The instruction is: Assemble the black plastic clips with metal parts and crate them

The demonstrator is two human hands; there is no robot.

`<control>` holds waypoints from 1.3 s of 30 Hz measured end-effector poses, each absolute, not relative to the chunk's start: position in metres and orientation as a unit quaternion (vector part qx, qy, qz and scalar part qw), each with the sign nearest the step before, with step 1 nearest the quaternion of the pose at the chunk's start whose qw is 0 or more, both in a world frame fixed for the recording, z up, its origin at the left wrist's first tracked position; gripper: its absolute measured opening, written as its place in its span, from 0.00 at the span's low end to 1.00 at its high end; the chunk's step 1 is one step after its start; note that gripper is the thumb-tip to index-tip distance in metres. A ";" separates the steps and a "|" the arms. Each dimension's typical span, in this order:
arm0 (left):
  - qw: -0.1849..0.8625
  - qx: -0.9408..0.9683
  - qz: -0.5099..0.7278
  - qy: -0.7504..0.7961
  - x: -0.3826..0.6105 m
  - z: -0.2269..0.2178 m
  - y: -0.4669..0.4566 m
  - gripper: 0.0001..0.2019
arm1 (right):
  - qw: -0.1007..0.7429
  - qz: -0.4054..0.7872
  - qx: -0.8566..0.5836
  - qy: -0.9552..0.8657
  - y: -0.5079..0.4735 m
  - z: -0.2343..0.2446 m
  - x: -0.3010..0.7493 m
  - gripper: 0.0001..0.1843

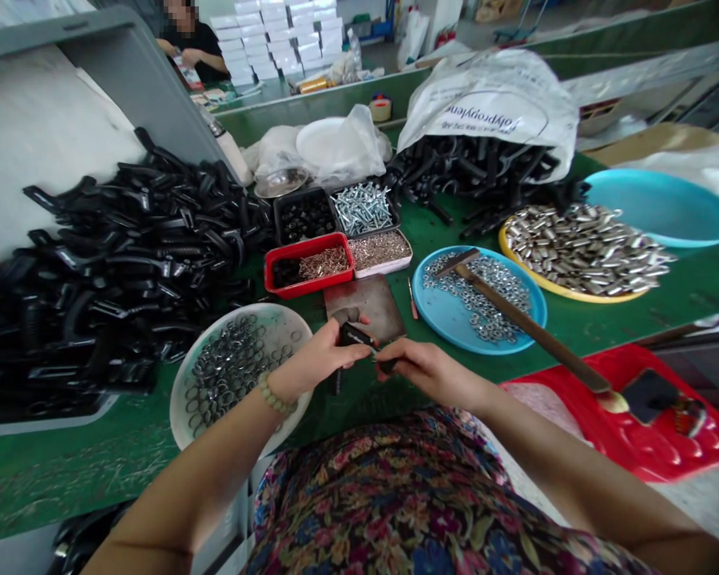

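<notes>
The left hand (317, 359) and right hand (428, 373) meet low over the green tabletop (683, 295), just in front of the person's floral top (383, 495). The left fingers (353, 323) are clamped on a small black part (355, 337), and the right fingers (395, 350) are pinched around a thin dark piece (387, 365). The two seem to touch, though the fingers hide much of the join, so it's hard to say whether they are one object. Both sit just over the near edge of a brown metal plate (365, 307).

A beaded bracelet (274, 393) circles the left wrist, near a white bowl (243, 375) of dark metal rings. Beyond the right hand, a hammer (515, 315) lies across a blue plate (449, 329) of silver nuts. Small trays of screws and black pieces stand farther on, beside a yellow plate (575, 293) heaped with silver metal sleeves. A big pile of black plastic parts (125, 255) fills the left side, and a white sack (491, 104) spills more of them. A red basin (653, 447) sits at lower right. Another person (192, 48) works with both hands in the distance.
</notes>
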State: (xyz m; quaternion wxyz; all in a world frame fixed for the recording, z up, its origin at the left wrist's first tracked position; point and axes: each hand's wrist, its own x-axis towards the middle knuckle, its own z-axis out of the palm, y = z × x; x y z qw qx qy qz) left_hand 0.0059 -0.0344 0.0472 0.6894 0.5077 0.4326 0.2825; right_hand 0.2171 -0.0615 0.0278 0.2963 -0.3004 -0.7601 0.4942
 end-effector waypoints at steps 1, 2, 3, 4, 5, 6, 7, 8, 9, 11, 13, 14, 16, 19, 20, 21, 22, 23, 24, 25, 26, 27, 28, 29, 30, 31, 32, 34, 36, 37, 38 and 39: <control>0.685 0.517 0.274 0.434 0.004 0.049 -0.034 0.21 | 0.299 0.534 -0.299 -0.732 -0.061 0.028 0.216 0.11; 0.682 0.524 0.270 0.434 0.002 0.050 -0.035 0.21 | 0.306 0.570 -0.296 -0.703 -0.061 0.028 0.216 0.10; 0.680 0.528 0.268 0.432 0.001 0.051 -0.035 0.21 | 0.313 0.601 -0.291 -0.676 -0.061 0.027 0.215 0.09; 0.679 0.532 0.267 0.430 0.000 0.051 -0.036 0.21 | 0.318 0.625 -0.287 -0.652 -0.061 0.026 0.213 0.09; 0.677 0.537 0.268 0.427 0.000 0.051 -0.037 0.21 | 0.319 0.645 -0.284 -0.634 -0.061 0.025 0.212 0.09; 0.673 0.542 0.269 0.425 -0.001 0.051 -0.038 0.21 | 0.319 0.659 -0.281 -0.621 -0.062 0.024 0.212 0.09; 0.670 0.549 0.268 0.422 -0.002 0.050 -0.040 0.21 | 0.317 0.668 -0.277 -0.613 -0.062 0.024 0.211 0.09; 0.666 0.556 0.267 0.419 -0.002 0.050 -0.041 0.21 | 0.314 0.674 -0.275 -0.609 -0.062 0.024 0.211 0.09; 0.663 0.563 0.264 0.417 -0.003 0.049 -0.042 0.21 | 0.311 0.679 -0.272 -0.607 -0.062 0.024 0.211 0.09; 0.657 0.575 0.257 0.413 -0.005 0.047 -0.044 0.21 | 0.304 0.692 -0.268 -0.597 -0.061 0.026 0.211 0.09; 0.655 0.582 0.253 0.411 -0.005 0.046 -0.046 0.20 | 0.299 0.712 -0.262 -0.579 -0.060 0.028 0.211 0.09; 0.655 0.582 0.253 0.411 -0.005 0.047 -0.047 0.20 | 0.297 0.726 -0.258 -0.564 -0.059 0.028 0.211 0.09; 0.654 0.579 0.259 0.411 -0.004 0.047 -0.049 0.21 | 0.302 0.756 -0.247 -0.526 -0.058 0.028 0.209 0.10; 0.654 0.571 0.278 0.412 0.001 0.048 -0.054 0.25 | 0.315 0.793 -0.229 -0.468 -0.056 0.026 0.206 0.17; 0.657 0.561 0.286 0.415 0.003 0.047 -0.056 0.26 | 0.318 0.801 -0.225 -0.455 -0.056 0.026 0.205 0.19; 0.660 0.546 0.296 0.421 0.006 0.045 -0.057 0.25 | 0.320 0.805 -0.225 -0.447 -0.055 0.025 0.204 0.20; 0.665 0.527 0.309 0.429 0.008 0.044 -0.059 0.25 | 0.323 0.805 -0.228 -0.443 -0.055 0.025 0.203 0.20; 0.671 0.506 0.324 0.435 0.010 0.042 -0.061 0.25 | 0.327 0.802 -0.232 -0.442 -0.055 0.025 0.202 0.19; 0.675 0.487 0.339 0.439 0.011 0.041 -0.062 0.25 | 0.334 0.797 -0.238 -0.444 -0.056 0.025 0.202 0.18; 0.676 0.473 0.354 0.440 0.012 0.040 -0.063 0.26 | 0.344 0.788 -0.245 -0.448 -0.057 0.025 0.201 0.16; 0.677 0.464 0.366 0.438 0.013 0.039 -0.063 0.27 | 0.354 0.777 -0.252 -0.455 -0.059 0.026 0.201 0.14; 0.679 0.458 0.374 0.434 0.013 0.040 -0.064 0.28 | 0.366 0.764 -0.259 -0.464 -0.060 0.026 0.201 0.12; 0.682 0.455 0.379 0.429 0.013 0.040 -0.064 0.29 | 0.375 0.750 -0.267 -0.474 -0.062 0.026 0.200 0.10; 0.684 0.453 0.383 0.424 0.013 0.041 -0.064 0.30 | 0.384 0.737 -0.277 -0.482 -0.064 0.027 0.200 0.09; 0.688 0.451 0.385 0.419 0.013 0.042 -0.064 0.30 | 0.389 0.727 -0.286 -0.489 -0.066 0.028 0.199 0.09; 0.691 0.448 0.386 0.416 0.013 0.043 -0.065 0.31 | 0.394 0.719 -0.294 -0.492 -0.067 0.028 0.199 0.09; 0.691 0.445 0.390 0.414 0.013 0.043 -0.065 0.32 | 0.398 0.713 -0.301 -0.492 -0.069 0.029 0.198 0.10; 0.682 0.443 0.405 0.418 0.014 0.043 -0.066 0.33 | 0.405 0.704 -0.315 -0.492 -0.070 0.032 0.196 0.11; 0.664 0.445 0.424 0.426 0.016 0.043 -0.068 0.34 | 0.409 0.692 -0.331 -0.494 -0.071 0.036 0.194 0.13; 0.657 0.445 0.432 0.429 0.017 0.043 -0.069 0.35 | 0.408 0.686 -0.339 -0.498 -0.071 0.037 0.193 0.14; 0.653 0.443 0.438 0.430 0.018 0.043 -0.070 0.37 | 0.404 0.682 -0.347 -0.502 -0.072 0.038 0.193 0.15; 0.653 0.439 0.442 0.430 0.019 0.042 -0.070 0.38 | 0.401 0.679 -0.352 -0.504 -0.072 0.039 0.193 0.15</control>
